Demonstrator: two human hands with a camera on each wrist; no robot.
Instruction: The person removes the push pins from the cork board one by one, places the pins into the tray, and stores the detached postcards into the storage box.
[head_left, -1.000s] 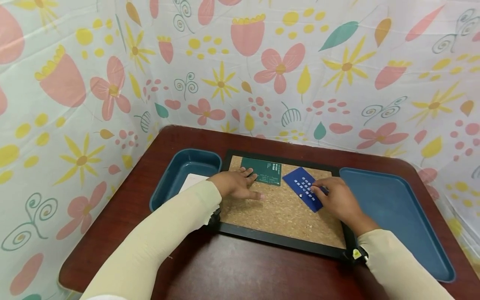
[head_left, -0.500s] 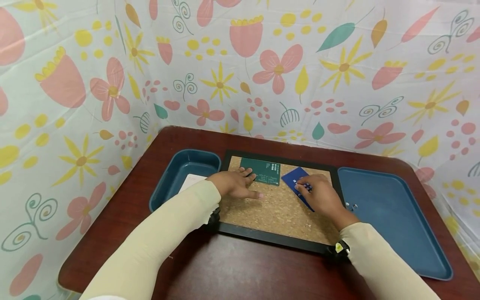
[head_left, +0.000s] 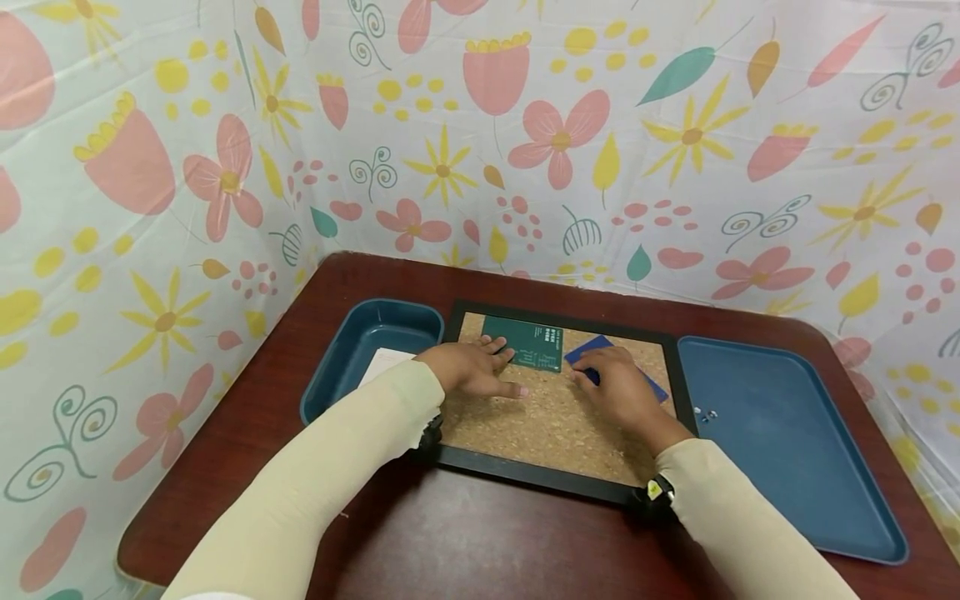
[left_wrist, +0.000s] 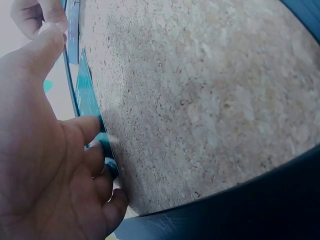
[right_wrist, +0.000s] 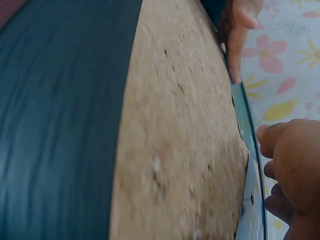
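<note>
A green card point(head_left: 543, 343) with white print lies on the cork board point(head_left: 525, 425), near its far edge. My left hand point(head_left: 468, 371) rests at the card's left part with fingers spread. To the right lies a blue card point(head_left: 651, 383), partly covered by my right hand point(head_left: 618, 387). The right hand's curled fingers and thumb hold the blue card near its left end, close to the green card. In the left wrist view, the left fingertips press along the green card point(left_wrist: 90, 102). The blue card point(right_wrist: 251, 200) shows beside the right fingers in the right wrist view.
A deep blue tray point(head_left: 318, 375) with white paper point(head_left: 382, 362) stands left of the board. A flat blue tray point(head_left: 787, 467) lies on the right, with several small shiny bits point(head_left: 707, 414). A black frame point(head_left: 525, 477) edges the cork. Floral cloth point(head_left: 555, 192) hangs behind the table point(head_left: 450, 533).
My right hand has moved left across the blue card to its left end. The blue card has turned and now lies nearer the green card's slant. The left hand has stayed put.
</note>
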